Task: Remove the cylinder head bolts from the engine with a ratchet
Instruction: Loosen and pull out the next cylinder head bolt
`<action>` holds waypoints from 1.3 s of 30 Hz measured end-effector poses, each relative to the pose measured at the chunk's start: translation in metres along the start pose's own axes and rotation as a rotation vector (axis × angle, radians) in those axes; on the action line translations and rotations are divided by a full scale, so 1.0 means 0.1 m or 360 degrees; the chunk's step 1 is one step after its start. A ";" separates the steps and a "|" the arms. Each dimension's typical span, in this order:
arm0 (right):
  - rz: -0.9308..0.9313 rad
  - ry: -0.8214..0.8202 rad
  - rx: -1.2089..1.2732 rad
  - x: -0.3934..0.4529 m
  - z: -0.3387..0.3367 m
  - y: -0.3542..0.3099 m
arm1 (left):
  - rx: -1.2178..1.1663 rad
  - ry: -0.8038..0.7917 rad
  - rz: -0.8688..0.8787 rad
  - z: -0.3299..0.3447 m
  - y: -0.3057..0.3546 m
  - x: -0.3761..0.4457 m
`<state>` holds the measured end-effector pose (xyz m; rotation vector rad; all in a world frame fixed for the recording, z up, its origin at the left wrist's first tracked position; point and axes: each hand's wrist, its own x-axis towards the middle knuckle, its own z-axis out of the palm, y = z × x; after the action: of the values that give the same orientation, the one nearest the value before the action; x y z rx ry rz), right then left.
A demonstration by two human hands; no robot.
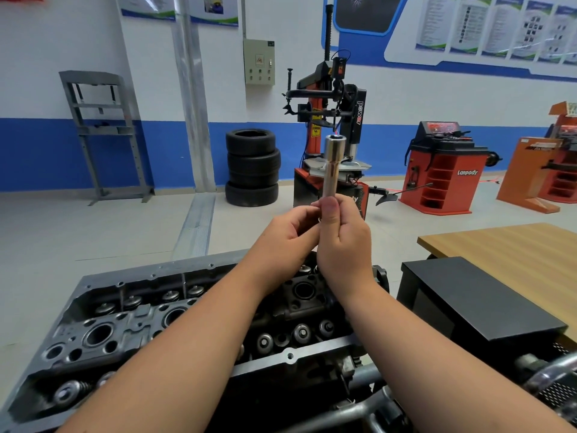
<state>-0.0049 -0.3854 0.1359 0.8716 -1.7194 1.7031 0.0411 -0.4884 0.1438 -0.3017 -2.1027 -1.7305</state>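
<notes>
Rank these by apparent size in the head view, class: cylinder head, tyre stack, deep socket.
1. Cylinder head, though nearness to the camera inflates it.
2. Tyre stack.
3. Deep socket, smallest despite being close.

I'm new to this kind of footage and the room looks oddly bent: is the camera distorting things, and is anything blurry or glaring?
Head view: the wide lens bows the wall's blue stripe and its posters. The chrome socket, gripped by the right hand with the left hand alongside, shows soft highlights, no harsh glare. The bottom-right metal parts are smeared. Lighting is even, shadows faint.
</notes>
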 end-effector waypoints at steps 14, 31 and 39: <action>-0.0011 -0.0045 0.0054 -0.01 0.00 0.00 | 0.0158 0.0168 0.0073 -0.01 -0.02 0.02; -0.0017 -0.0025 0.0032 -0.01 0.00 0.00 | 0.0144 0.0159 0.0031 0.01 -0.01 0.04; 0.0035 -0.0021 0.0107 0.01 0.00 -0.03 | 0.0118 -0.0013 0.0055 0.01 0.04 -0.03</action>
<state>-0.0026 -0.3857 0.1386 0.8989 -1.6946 1.7828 0.0456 -0.4867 0.1462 -0.3227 -2.1487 -1.6305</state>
